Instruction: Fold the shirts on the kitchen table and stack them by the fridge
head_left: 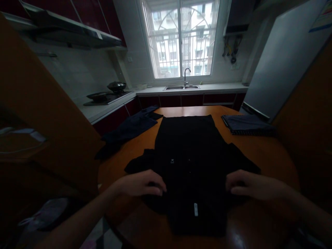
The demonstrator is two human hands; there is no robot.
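A black polo shirt [192,141] lies spread on the table, its collar end toward me and its hem at the far side. A small light logo and two buttons show on its front, and a white label [196,209] sits inside the neck. My left hand [145,183] is closed at the shirt's left shoulder, thumb and fingers pinched on the cloth. At the right shoulder, my right hand [249,185] has its fingers curled in on the fabric. Dark cloth hides exactly how much each hand grips.
The round-ended wooden table [275,162] carries a folded dark stack of clothes [249,124] at the far right. A dark blue garment [132,126] hangs over its left edge. Beyond are a sink [181,88], a stove with pans [103,98] and a fridge [275,65].
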